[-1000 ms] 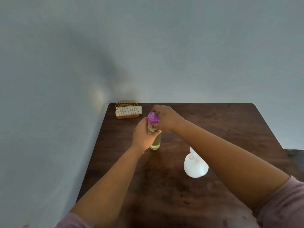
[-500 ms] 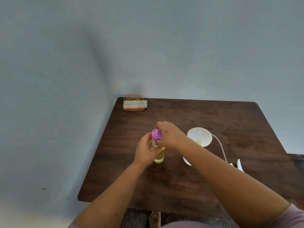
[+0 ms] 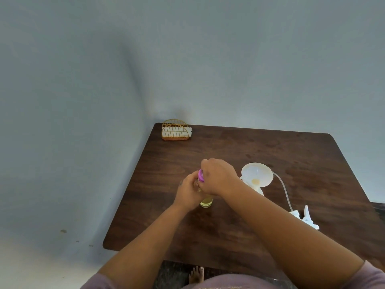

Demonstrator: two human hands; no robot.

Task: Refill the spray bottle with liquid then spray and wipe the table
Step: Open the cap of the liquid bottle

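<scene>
A small clear bottle of yellowish liquid (image 3: 206, 202) stands on the dark wooden table (image 3: 281, 155) near its middle. My left hand (image 3: 188, 191) grips the bottle's body. My right hand (image 3: 218, 177) is curled over its purple cap (image 3: 201, 176) at the top. Just right of the bottle stands a white spray bottle with a white funnel (image 3: 257, 177) in its neck; the bottle's body is mostly hidden behind my right arm. The white spray head with its tube (image 3: 306, 219) lies on the table further right.
A gold wire holder with white napkins (image 3: 175, 131) stands at the table's far left corner, against the grey wall. The wall also runs close along the table's left edge. A bare foot (image 3: 196, 274) shows on the floor below the near edge.
The view has tilted down and back, so the near table edge, funnel top and spray head now show. Both hands stay on the small bottle and its cap.
</scene>
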